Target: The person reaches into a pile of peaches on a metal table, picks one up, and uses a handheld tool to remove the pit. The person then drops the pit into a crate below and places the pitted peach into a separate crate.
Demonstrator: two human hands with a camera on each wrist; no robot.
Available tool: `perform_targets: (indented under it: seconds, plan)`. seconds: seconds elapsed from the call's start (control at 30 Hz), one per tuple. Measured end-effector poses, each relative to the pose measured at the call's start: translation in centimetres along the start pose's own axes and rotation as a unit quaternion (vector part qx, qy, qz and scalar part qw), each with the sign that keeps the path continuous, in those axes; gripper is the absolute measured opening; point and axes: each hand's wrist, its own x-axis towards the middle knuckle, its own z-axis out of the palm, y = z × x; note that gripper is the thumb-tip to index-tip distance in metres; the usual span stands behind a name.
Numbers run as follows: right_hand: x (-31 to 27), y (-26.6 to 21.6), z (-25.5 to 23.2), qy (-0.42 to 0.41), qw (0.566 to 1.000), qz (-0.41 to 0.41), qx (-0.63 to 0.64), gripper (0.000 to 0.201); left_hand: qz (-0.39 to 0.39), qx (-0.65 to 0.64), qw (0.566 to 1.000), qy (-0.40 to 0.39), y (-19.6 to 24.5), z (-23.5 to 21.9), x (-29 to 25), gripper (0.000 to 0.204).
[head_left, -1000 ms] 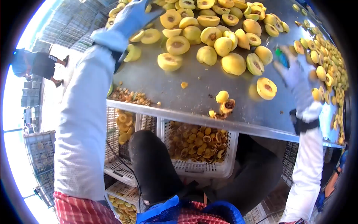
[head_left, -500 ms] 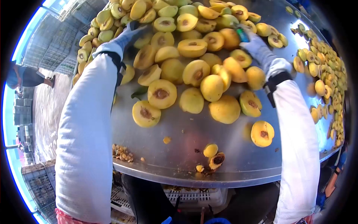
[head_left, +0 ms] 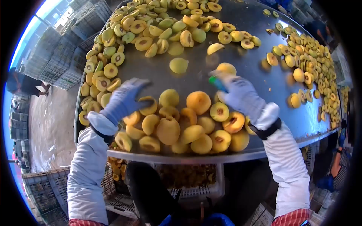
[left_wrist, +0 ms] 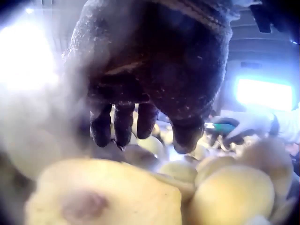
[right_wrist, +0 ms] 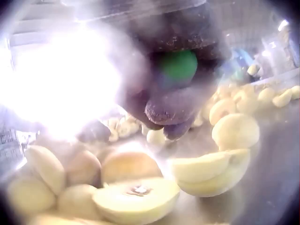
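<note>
My gloved left hand (head_left: 126,98) is at the left side of a cluster of halved yellow peaches (head_left: 167,130), its fingers extended and spread. In the left wrist view its darkened palm faces the camera, with the fingers pointing down over a large peach half (left_wrist: 108,192). On the cluster's far right side, my gloved right hand (head_left: 243,94) holds a small tool with a green handle (head_left: 218,83). The fingers curl around that handle in the right wrist view; the tool's working end is hidden. A yellow peach (head_left: 227,69) lies just beyond the right hand's fingers.
The metal table (head_left: 256,81) bears a heap of peach halves (head_left: 139,26) at the back left and another (head_left: 309,56) along the right. Below the front edge stands a white crate (head_left: 196,192) holding fruit pieces. Stacked crates (head_left: 56,56) stand to the left.
Both hands have come from the far heap back towards the body, and peaches have slid with them to the front edge. A bare strip of table now separates this cluster from the heap.
</note>
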Motion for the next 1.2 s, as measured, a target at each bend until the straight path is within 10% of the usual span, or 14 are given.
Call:
perform_targets:
  seconds: [0.07, 0.13, 0.17, 0.27, 0.4, 0.47, 0.53, 0.6, 0.83, 1.1, 1.2]
  plan:
    - [-4.0, -2.4, -3.3, 0.119, 0.971, 0.121, 0.171, 0.040, -0.118, -0.002, 0.990, 0.082, -0.4, -0.8, -2.4, 0.065]
    - [-9.6, -4.0, -4.1, 0.184, 0.943, 0.142, 0.237, 0.034, -0.223, 0.082, 0.971, -0.021, -1.4, 0.8, -4.7, 0.066]
    - [-11.9, -6.5, -6.0, 0.039, 0.874, 0.268, 0.404, 0.037, -0.197, 0.030, 0.980, -0.025, -1.9, 2.3, -5.7, 0.064]
    - [-19.7, -11.3, -3.3, -0.042, 0.746, 0.307, 0.590, 0.039, -0.185, -0.121, 0.974, -0.048, -0.7, 4.1, -6.6, 0.059]
    - [-26.4, -15.8, 4.9, -0.110, 0.576, 0.354, 0.728, 0.039, -0.307, -0.308, 0.892, 0.124, -1.3, 5.4, -8.1, 0.033]
    - [-27.9, -17.9, 7.1, -0.080, 0.516, 0.402, 0.752, 0.039, -0.204, -0.378, 0.858, 0.281, 0.1, 4.8, -9.1, 0.025]
    - [-28.5, -18.7, 10.0, -0.025, 0.621, 0.359, 0.696, 0.034, -0.225, -0.134, 0.931, 0.254, 6.0, 2.3, -10.0, 0.029]
    - [-29.3, -20.3, 10.1, -0.020, 0.632, 0.342, 0.695, 0.032, -0.242, -0.069, 0.923, 0.292, 5.9, 3.1, -11.2, 0.039]
    - [-32.3, -20.1, 9.3, -0.125, 0.497, 0.288, 0.809, 0.057, -0.441, -0.014, 0.897, 0.039, 0.8, 2.0, -9.7, 0.068]
    - [-31.4, -17.0, 14.8, -0.030, 0.510, 0.340, 0.790, 0.044, -0.410, -0.076, 0.909, -0.006, -6.2, 4.7, -4.5, 0.076]
    - [-30.3, -16.6, 14.7, 0.026, 0.511, 0.352, 0.784, 0.041, -0.303, -0.119, 0.935, 0.139, -2.0, 3.6, -4.6, 0.065]
